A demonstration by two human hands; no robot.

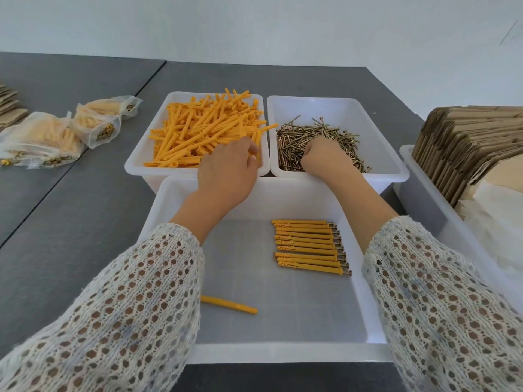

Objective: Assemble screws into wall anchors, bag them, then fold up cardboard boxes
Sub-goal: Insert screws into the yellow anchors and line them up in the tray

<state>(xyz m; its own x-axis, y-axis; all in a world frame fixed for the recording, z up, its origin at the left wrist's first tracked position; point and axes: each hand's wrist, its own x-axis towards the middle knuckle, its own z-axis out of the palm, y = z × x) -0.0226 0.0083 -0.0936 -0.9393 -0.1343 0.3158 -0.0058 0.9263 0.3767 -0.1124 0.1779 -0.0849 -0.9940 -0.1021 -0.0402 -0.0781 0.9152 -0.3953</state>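
We see orange wall anchors (206,128) heaped in the bin left of the brass screws (319,145); assembled anchors (308,247) lie in a row nearer than the screws.

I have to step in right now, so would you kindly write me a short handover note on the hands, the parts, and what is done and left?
Left hand: in the anchor bin, fingers curled on an anchor.
Right hand: curled into the screws; whether it holds one is hidden.
Front tray: a row of assembled anchors, plus one loose anchor with no screw showing.
Done: filled bags on the table, left.
Left: keep assembling, bag the row, then fold the flat cardboard boxes at right.
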